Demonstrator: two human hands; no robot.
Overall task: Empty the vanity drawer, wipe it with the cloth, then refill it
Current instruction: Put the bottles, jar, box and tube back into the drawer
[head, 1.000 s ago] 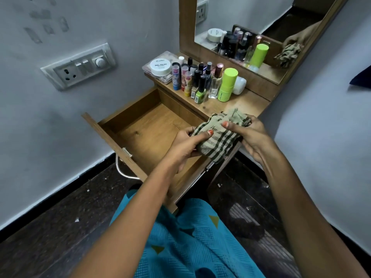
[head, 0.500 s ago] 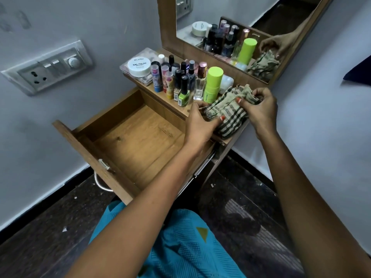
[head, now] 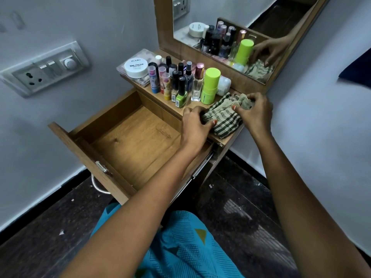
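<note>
The vanity drawer (head: 128, 141) stands pulled out, its pale wooden floor bare. The cloth (head: 222, 117), beige with dark green checks, lies bunched on the front right corner of the vanity top (head: 195, 104), gripped by the left hand (head: 195, 125) and pinched by the right hand (head: 255, 111). The bottles and tubes (head: 176, 83) stand upright, clustered toward the back edge. The lime-green canister (head: 210, 83) stands nearest the cloth.

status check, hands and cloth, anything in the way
Left hand and right hand both grip the cloth, bunched on the vanity top. Drawer open, nothing in it. Green bottle close beside the cloth.
</note>
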